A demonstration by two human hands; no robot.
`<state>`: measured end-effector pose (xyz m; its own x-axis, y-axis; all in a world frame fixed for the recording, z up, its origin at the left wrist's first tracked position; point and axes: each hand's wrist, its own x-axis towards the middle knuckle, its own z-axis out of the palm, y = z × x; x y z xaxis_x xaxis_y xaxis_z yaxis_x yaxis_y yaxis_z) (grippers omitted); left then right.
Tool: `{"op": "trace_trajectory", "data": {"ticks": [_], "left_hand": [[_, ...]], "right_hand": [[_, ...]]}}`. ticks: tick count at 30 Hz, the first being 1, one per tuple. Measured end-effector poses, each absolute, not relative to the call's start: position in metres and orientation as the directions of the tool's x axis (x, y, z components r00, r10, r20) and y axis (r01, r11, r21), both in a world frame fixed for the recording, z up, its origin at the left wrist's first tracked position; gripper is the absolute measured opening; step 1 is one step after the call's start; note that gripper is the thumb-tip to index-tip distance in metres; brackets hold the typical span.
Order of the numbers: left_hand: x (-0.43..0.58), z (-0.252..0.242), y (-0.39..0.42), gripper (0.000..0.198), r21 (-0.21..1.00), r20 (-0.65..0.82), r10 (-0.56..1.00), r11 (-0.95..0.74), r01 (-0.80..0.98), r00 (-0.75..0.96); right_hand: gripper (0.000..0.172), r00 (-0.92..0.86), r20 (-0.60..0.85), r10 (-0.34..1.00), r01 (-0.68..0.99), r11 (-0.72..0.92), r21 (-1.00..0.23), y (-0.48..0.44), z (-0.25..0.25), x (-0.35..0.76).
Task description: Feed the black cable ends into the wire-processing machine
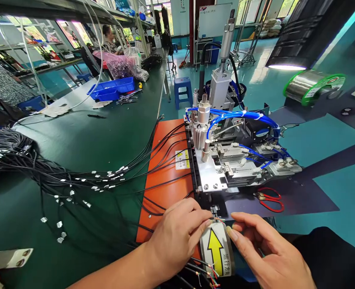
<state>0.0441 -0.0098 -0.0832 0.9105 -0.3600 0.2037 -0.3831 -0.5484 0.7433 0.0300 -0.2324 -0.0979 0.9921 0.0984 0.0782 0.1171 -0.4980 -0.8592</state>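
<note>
Left hand (177,235) pinches wire ends (218,219); far blue tray (112,89), contents unclear

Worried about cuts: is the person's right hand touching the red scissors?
Apart. The head view shows a strip of dark mat between the right hand and the red scissors above it.

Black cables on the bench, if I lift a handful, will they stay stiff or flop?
Probably floppy: the cables curve loosely over the bench. Likely to tangle, since many cross. Probably light, being thin with small metal ends.
</note>
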Motion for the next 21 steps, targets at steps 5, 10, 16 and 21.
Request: {"op": "trace_trajectory", "data": {"ticks": [5, 10, 16, 21], "left_hand": [[0.035, -0.086, -0.022, 0.018, 0.745, 0.253, -0.318, -0.538, -0.394, 0.914], [0.03, -0.089, -0.034, 0.013, 0.773, 0.251, -0.251, -0.529, -0.35, 0.935], [0.035, -0.09, -0.031, 0.01, 0.794, 0.181, -0.17, -0.556, -0.246, 0.969], [0.034, -0.09, -0.032, 0.01, 0.795, 0.18, -0.147, -0.56, -0.232, 0.973]], "right_hand": [[0.028, 0.994, -0.075, 0.086, -0.032, -0.422, -0.906, -0.242, -0.103, 0.027], [0.033, 0.98, -0.161, 0.121, -0.111, -0.345, -0.932, -0.246, -0.11, 0.026], [0.032, 0.973, -0.177, 0.147, -0.112, -0.372, -0.922, -0.239, -0.11, 0.028], [0.03, 0.971, -0.172, 0.164, -0.097, -0.388, -0.917, -0.233, -0.104, 0.029]]}}
